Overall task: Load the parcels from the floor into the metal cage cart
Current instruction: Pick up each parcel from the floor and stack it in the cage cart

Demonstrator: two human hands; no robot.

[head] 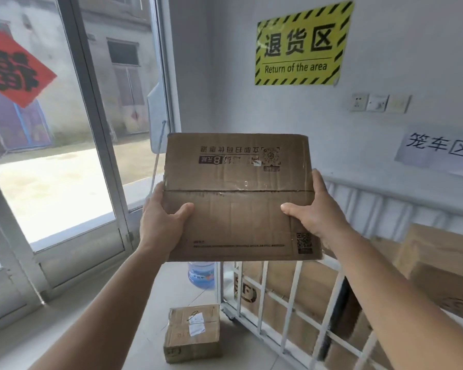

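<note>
A flat brown cardboard parcel (238, 193) with black print and a QR code is raised at chest height in front of me. My left hand (162, 218) grips its left edge, thumb on top. My right hand (314, 212) grips its right edge the same way. The parcel hangs above the near left corner of the white metal cage cart (292, 295), which stands at the lower right and holds several large cardboard boxes (444, 265). A smaller taped parcel (193, 332) with a white label lies on the floor just left of the cart.
A blue water jug (201, 275) stands on the floor behind the small parcel. A glass door and window frame (96, 134) fill the left side. The wall behind the cart carries a yellow sign (302, 44) and sockets (377, 102).
</note>
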